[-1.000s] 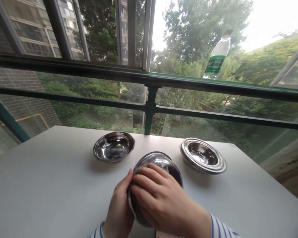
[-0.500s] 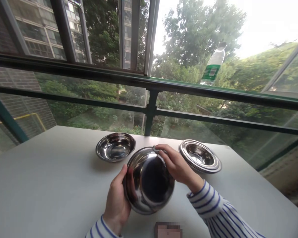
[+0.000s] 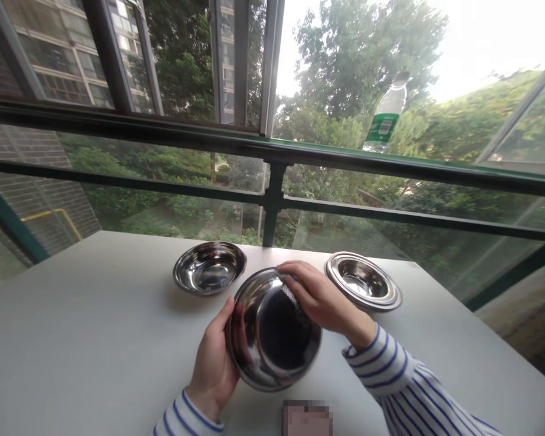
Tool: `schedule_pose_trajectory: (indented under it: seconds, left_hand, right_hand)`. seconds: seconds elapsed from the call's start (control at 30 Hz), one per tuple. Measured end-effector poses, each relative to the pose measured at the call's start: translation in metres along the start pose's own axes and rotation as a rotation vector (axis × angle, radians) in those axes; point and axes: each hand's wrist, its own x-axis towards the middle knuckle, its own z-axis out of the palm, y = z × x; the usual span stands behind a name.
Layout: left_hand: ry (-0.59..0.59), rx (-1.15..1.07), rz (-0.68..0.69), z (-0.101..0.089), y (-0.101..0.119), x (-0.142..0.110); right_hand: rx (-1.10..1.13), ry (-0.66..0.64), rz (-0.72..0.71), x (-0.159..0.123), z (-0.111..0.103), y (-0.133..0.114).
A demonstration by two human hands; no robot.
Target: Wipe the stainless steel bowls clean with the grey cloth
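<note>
The left hand (image 3: 212,365) and right hand (image 3: 323,297) are clamped on opposite sides of a stainless steel bowl (image 3: 275,330) near the tabletop's (image 3: 72,315) near edge, apparently to steady it tilted, underside toward the person. A shallow bowl (image 3: 209,268) and a rimmed bowl (image 3: 362,281) sit upright beyond.

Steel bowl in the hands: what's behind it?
Behind the steel bowl sit two more steel bowls, left and right, on a white table. The bowl's far side and the tabletop right behind it are hidden.
</note>
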Motion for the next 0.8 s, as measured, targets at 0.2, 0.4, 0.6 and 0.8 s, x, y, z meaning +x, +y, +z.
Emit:
schedule_pose_trajectory:
  seconds: [0.2,0.4,0.6,0.8]
  left_hand:
    - [-0.057,-0.066,-0.054,0.002,-0.002,0.000]
    - [-0.075,-0.159,-0.083,0.002,0.001,0.001]
    - [-0.053,-0.161,-0.144,-0.003,0.004,0.003]
    - [0.043,-0.194,-0.125,-0.001,0.006,0.004]
  right_hand:
    - [-0.222,-0.154,-0.267,0.013,0.014,-0.035]
    - [-0.360,-0.187,-0.474,0.003,0.040,-0.053]
    - [-0.454,-0.110,-0.669,-0.015,0.055,-0.052]
    - [-0.507,-0.027,-0.815,-0.031,0.058,-0.042]
